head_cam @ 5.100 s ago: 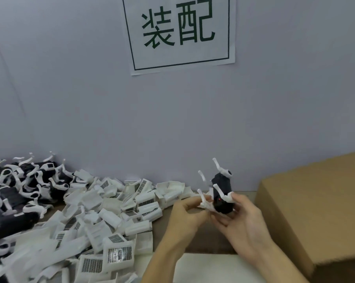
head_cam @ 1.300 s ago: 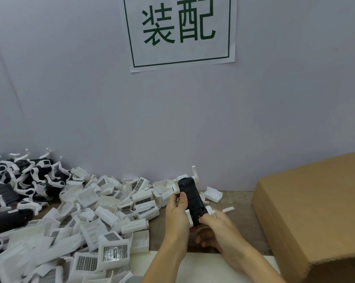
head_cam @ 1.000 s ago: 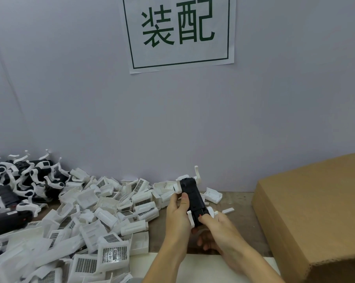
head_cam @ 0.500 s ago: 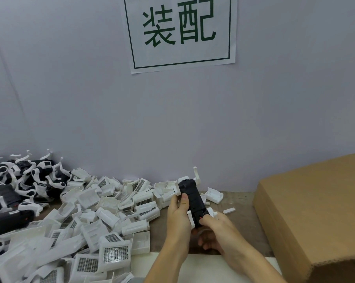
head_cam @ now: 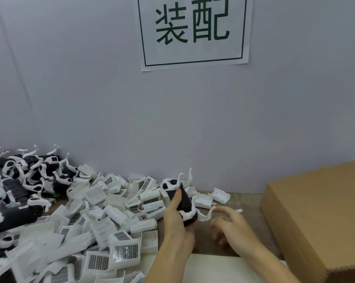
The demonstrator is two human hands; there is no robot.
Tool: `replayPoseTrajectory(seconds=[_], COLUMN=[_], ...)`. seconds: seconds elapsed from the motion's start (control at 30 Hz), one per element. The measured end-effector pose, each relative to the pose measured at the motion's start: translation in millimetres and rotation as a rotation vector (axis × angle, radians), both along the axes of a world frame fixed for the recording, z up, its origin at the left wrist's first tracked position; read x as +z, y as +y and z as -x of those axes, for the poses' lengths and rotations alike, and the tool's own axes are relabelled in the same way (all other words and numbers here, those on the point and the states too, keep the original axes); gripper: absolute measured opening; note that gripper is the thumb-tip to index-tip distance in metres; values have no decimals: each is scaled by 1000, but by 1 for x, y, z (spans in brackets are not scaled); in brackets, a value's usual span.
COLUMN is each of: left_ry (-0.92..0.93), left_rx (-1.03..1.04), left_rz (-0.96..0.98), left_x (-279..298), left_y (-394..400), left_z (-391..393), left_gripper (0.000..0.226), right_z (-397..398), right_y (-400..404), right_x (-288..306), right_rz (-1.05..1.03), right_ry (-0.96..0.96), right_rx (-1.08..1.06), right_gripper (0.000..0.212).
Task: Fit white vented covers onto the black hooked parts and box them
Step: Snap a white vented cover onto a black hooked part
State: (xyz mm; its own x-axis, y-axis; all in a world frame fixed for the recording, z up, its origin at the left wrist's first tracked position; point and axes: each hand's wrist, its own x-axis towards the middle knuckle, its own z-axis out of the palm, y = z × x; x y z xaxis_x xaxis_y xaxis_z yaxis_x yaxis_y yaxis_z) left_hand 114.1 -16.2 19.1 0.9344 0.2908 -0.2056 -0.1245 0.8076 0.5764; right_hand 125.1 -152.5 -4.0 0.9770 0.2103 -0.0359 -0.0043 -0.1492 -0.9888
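Two hands, one black hooked part held at the bench

Filling the upper field from nine to three o'clock, a pale wall [head_cam: 91, 88] backs the bench, with a white paper sign [head_cam: 194, 31] bearing two dark green characters at twelve o'clock. At four o'clock sits a closed brown cardboard box [head_cam: 319, 213], its near corner running out of the lower edge. From eight to ten o'clock, a deep heap of white vented covers [head_cam: 103, 213] spreads over the brown bench top [head_cam: 248, 203], some showing dark grilles. Behind that heap, at nine o'clock against the wall, lies a pile of black hooked parts [head_cam: 19, 186], white hooks sticking up from them.

At six o'clock, a white sheet [head_cam: 213, 268] lies flat under both forearms. The left hand [head_cam: 177, 225] rises from six o'clock and grips one black hooked part [head_cam: 183, 200], thumb laid along its dark face and fingers wrapped behind it; the part stands tilted, its upper end toward the wall, with white curved hooks at both ends. Just at its three o'clock side, the right hand [head_cam: 231, 226] hovers with fingers spread and loosely bent, holding nothing; it is blurred, and whether a fingertip touches the lower hook cannot be told. A single loose cover [head_cam: 219, 195] lies near the wall at the held part's two o'clock.
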Motion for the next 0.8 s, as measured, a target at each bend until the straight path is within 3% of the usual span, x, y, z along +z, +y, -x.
replayPoseTrajectory(seconds=[0.13,0.23,0.37,0.5,0.6,0.67,0.8], left_ry=[20,96,221,207,183,166,158], left_rx=[-18,-22,43,90,67,31,-35], left_rz=[-50,-168,-222,-236,-274,-314,-340], left_x=[-3,-6,-11,-11,-12,-14,-19], left_y=[1,-3,-1,2,0,1,0], left_z=[-3,-5,-6,-7,-9,-10,-9], left_gripper=[18,36,39,32,28,25,26], right_z=[-22,-49,-73,-81,-84,-78,-57], right_y=[0,7,9,8,7,8,8], right_x=[9,17,24,18,9,6,4], right_rz=[374,641,973,1111,1006,746,299], right_ry=[-270,-361,-337,-246,-377,-439,-384], right_rx=[-177,-133,-26,13,-115,-233,-402], right_gripper=[28,30,26,19,20,12,32])
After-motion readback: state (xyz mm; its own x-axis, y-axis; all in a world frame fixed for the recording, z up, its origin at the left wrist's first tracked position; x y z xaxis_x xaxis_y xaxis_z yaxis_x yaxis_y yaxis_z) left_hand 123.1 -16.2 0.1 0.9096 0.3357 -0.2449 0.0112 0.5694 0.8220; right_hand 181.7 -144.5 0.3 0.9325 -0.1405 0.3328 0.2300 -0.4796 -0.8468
